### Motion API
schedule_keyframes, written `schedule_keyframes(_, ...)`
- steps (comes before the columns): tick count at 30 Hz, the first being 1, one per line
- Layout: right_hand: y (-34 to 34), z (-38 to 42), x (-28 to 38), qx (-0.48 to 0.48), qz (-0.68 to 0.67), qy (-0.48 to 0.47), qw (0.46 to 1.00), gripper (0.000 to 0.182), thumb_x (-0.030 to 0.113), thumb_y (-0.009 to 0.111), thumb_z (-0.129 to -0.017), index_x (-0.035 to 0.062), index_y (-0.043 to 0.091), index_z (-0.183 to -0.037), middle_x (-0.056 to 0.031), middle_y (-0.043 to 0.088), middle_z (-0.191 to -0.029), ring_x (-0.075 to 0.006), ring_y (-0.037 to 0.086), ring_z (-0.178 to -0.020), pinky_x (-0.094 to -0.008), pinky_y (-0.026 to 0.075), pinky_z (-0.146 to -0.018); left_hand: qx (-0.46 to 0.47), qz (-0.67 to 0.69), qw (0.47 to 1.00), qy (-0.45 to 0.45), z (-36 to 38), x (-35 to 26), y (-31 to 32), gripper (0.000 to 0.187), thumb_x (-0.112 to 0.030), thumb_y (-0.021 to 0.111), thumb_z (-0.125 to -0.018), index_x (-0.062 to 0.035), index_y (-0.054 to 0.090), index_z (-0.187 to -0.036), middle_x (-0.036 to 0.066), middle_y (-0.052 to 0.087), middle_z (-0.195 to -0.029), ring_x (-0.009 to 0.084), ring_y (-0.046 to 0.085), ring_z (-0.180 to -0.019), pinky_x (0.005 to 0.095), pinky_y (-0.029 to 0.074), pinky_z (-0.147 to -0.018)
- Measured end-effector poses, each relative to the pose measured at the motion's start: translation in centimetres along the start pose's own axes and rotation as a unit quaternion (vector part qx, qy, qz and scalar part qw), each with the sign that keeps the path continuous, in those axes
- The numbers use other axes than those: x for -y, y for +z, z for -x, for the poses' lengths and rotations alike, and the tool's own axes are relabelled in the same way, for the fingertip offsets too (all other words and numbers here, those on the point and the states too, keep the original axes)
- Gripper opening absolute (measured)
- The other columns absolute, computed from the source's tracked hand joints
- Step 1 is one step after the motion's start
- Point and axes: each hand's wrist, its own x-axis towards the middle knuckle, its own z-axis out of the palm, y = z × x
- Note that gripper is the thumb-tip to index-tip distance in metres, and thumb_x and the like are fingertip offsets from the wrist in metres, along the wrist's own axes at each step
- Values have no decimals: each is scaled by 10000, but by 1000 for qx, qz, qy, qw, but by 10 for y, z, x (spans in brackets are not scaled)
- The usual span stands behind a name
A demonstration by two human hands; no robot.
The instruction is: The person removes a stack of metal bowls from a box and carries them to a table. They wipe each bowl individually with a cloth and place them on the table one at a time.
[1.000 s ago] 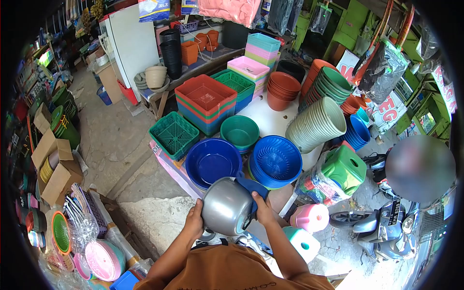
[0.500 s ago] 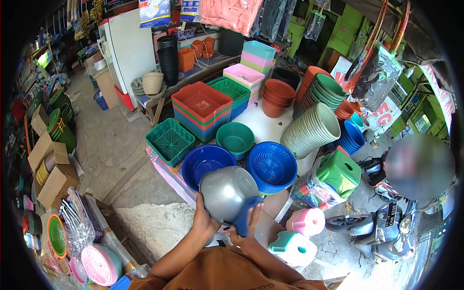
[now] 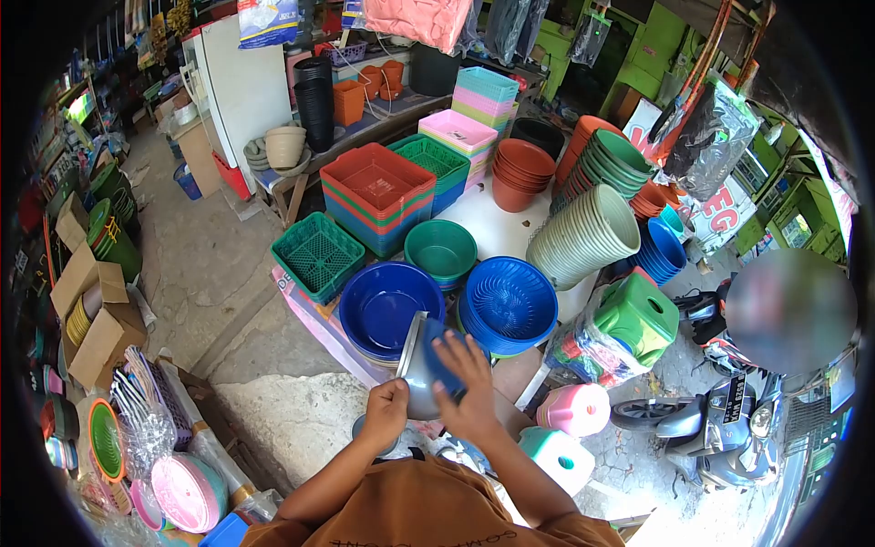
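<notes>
Metal pot (image 3: pixel 416 390) tilted, held at near edge of white table (image 3: pixel 472 221). Left hand (image 3: pixel 386 412): fingers curled closed on pot's edge. Right hand (image 3: pixel 470 383): fingers spread, flat over blue cloth (image 3: pixel 437 357) against pot. Basins (image 3: pixel 392 305), baskets (image 3: pixel 319 251) crowd table; concrete floor (image 3: pixel 214 273), fridge (image 3: pixel 244 96), motorbike (image 3: pixel 734 424) around.

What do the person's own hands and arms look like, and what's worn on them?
The left hand and right hand are ordinary human hands, ungloved. The arms emerge bare from the sleeves of a brown shirt with dark lettering.
</notes>
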Motion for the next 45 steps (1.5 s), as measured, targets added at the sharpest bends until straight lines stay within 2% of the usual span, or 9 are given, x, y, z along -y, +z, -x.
schedule_keyframes(2, 17, 5, -25, -28, -198, 123, 972, 538, 380, 470, -928, 73, 456, -1371, -129, 454, -1395, -339, 388, -1299, -438, 271, -1086, 61, -26, 998, 24, 5, -7, -5, 348, -310, 579, -951, -16, 605, -766, -59, 513, -670, 31, 413, -643, 232, 348, -550)
schedule_keyframes(6, 37, 28, -50, -33, -521, 461, 717, 688, 540, 436, -950, -53, 460, -1298, -156, 510, -1301, -206, 482, -1185, -316, 342, -1034, 47, 72, 996, -28, 7, -7, 1, 286, -282, 644, -913, -1, 645, -861, -25, 611, -760, 47, 509, -698, 233, 433, -625)
schedule_keyframes(15, 25, 95, -37, -33, -451, 447, 772, 576, 492, 471, -956, -39, 554, -1165, -86, 596, -1076, -151, 557, -959, -293, 450, -861, 1, 45, 997, -62, -4, 4, 6, 275, -169, 761, -808, 24, 649, -967, 64, 683, -892, 103, 619, -837, 260, 504, -727)
schedule_keyframes(19, 7, 101, -72, 36, -381, 433, 816, 424, 374, 540, -952, -26, 602, -1078, -86, 651, -962, -146, 593, -915, -296, 468, -842, 11, -173, 985, 6, 1, 51, 7, 235, -209, 750, -792, -11, 671, -891, 112, 698, -864, 224, 649, -797, 428, 444, -908)
schedule_keyframes(26, 20, 93, -88, 78, -166, 422, 888, 576, 458, 756, -701, -10, 603, -1000, -205, 666, -903, -352, 661, -873, -391, 509, -768, 210, -565, 782, 160, 36, 100, 48, 297, -126, 682, -689, -97, 654, -983, 29, 666, -907, 201, 622, -948, 613, 219, -1079)
schedule_keyframes(29, 37, 113, -117, 73, -139, 415, 896, 443, 336, 738, -739, -13, 595, -971, -164, 661, -851, -262, 658, -754, -359, 510, -711, 227, -596, 757, 144, 39, 120, 63, 304, -158, 698, -694, -103, 655, -990, 29, 653, -973, 193, 605, -1000, 615, 210, -1081)
schedule_keyframes(34, 60, 136, -184, -30, -200, 434, 878, 299, 194, 692, -760, -5, 600, -963, -135, 665, -820, -220, 649, -731, -346, 508, -678, 157, -432, 840, 288, 24, 120, 72, 339, -287, 737, -743, -155, 662, -1046, 64, 576, -1140, 255, 536, -1093, 528, 302, -1044)
schedule_keyframes(38, 67, 136, -240, -101, -282, 454, 839, 235, 135, 666, -778, 0, 606, -961, -91, 658, -808, -172, 623, -733, -322, 498, -683, -114, -400, 891, 184, -8, 146, 52, 361, -135, 693, -816, -56, 617, -1160, 146, 584, -1089, 277, 561, -928, 376, 439, -823)
schedule_keyframes(45, 101, 140, -286, -61, -343, 492, 798, 300, 158, 673, -801, 0, 594, -1043, -91, 639, -888, -160, 606, -771, -304, 498, -694, 12, -161, 983, -92, -53, 200, 26, 360, -145, 658, -876, -16, 591, -1205, 111, 671, -1025, 160, 619, -802, 285, 482, -716)
